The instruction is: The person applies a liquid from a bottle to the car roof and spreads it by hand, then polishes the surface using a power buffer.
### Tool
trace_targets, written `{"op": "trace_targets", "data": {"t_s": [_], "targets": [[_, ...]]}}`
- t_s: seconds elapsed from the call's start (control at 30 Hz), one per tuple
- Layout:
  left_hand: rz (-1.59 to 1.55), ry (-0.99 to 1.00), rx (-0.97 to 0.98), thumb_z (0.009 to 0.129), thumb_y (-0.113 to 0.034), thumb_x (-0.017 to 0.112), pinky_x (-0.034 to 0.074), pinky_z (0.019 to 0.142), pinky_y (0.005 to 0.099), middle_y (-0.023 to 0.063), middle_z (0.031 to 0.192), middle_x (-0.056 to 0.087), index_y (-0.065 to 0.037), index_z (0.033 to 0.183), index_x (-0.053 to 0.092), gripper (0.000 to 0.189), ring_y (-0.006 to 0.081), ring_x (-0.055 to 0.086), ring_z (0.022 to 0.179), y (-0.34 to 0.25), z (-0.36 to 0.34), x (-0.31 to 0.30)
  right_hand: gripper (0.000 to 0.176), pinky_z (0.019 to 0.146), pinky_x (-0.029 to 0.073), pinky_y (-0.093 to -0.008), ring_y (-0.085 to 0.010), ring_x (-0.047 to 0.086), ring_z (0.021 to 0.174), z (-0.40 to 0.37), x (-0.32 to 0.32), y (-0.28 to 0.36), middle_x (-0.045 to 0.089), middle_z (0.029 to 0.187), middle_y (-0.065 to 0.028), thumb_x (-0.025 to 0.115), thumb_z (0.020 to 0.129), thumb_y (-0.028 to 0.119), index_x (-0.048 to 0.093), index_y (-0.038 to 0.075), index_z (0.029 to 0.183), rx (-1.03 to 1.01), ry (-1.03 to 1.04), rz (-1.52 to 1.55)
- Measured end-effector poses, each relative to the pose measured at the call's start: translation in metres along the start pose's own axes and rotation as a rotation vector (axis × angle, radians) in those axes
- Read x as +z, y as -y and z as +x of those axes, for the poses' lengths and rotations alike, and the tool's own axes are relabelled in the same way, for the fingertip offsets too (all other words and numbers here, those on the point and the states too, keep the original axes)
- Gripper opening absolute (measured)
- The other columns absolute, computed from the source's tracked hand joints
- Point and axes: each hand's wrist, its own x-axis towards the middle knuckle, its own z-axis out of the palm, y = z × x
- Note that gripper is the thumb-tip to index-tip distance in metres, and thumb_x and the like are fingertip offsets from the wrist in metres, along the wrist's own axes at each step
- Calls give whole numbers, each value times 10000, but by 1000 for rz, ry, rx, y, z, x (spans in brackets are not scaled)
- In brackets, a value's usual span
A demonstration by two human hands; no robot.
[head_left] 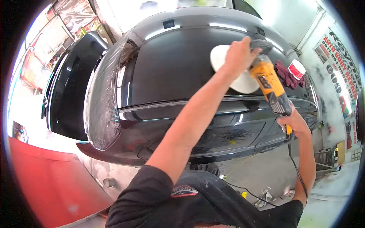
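Note:
A yellow and black power polisher (269, 81) is held across the near side of a black car, over its roof (171, 64). Its round white pad (245, 84) lies on or just above the glossy roof; contact is hard to judge. My left hand (240, 57) is closed around the black front handle (261, 46) at the polisher's head, partly covering the pad. Lower right, my right hand (295, 123) grips the rear handle, from which a black cord (294, 163) hangs past my forearm. Beyond the tool, a maroon cloth (283, 72) and a white tub with a red label (296, 69) rest on the car.
Clear plastic sheeting (102, 102) covers the rear glass, and the trunk lid (72, 87) stands raised at left. A red panel (49, 178) fills the lower left. The cord runs over the floor near my body. Posters (336, 64) hang on the right wall.

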Motion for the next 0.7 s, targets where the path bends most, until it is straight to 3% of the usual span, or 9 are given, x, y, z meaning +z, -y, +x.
{"op": "trace_targets", "data": {"t_s": [0.13,0.3,0.37,0.4,0.47,0.57,0.6,0.63,0.7], "targets": [[-27,38,11,877,-365,771,569,801,471,255,864,712,7,1045,686,417,445,700,877,0,8,27,887,471,481,-284,-110,567,619,9,-9,-30,593,958,-34,757,728,-33,317,110,1484,-66,-120,43],[113,-164,94,888,-338,756,553,764,465,233,866,728,-3,1098,697,400,388,724,848,48,17,-2,873,528,498,-275,-101,570,671,32,22,3,584,929,-18,770,728,-10,324,81,1473,-98,43,29],[37,-138,-59,906,-368,734,551,776,452,202,893,740,-1,1140,697,437,325,730,861,71,18,-43,862,559,509,-277,-101,568,679,52,47,21,576,905,-12,771,721,-6,339,71,1463,-178,110,47],[146,-191,-97,914,-376,726,550,783,449,201,905,741,-2,1165,694,451,303,724,866,83,18,-65,863,560,507,-267,-102,562,675,88,60,11,572,938,-25,769,726,-6,333,77,1465,-394,96,-44],[271,-236,-190,926,-380,713,548,800,442,226,926,740,-16,1231,684,476,296,718,859,111,19,-115,825,588,504,-260,-98,553,686,120,91,27,572,974,-34,773,726,0,368,78,1440,-527,166,-73],[499,-285,-261,930,-375,708,545,797,431,207,1010,751,-29,1231,706,459,291,712,891,153,5,-202,664,599,496,-271,-90,550,686,138,159,79,582,939,-23,785,726,15,490,66,1318,-477,462,-56],[464,-404,-149,917,-307,710,523,883,441,230,1065,730,-66,1196,728,370,373,705,1008,177,-3,-227,553,574,494,-282,-95,553,660,154,184,84,585,893,-22,785,736,23,535,55,1228,-440,485,-100],[422,-388,-203,918,-324,723,513,895,439,202,1109,737,-84,1217,728,383,344,703,1031,211,-7,-258,599,547,490,-297,-109,554,633,166,205,93,581,863,-39,793,734,33,496,49,1254,-382,570,-147],[387,-453,-289,923,-317,743,526,824,392,162,1003,767,-49,1177,738,369,247,716,896,203,-33,-295,797,505,485,-321,-136,562,587,167,244,112,573,837,-84,812,730,52,337,-33,1364,-418,472,-168]]}}
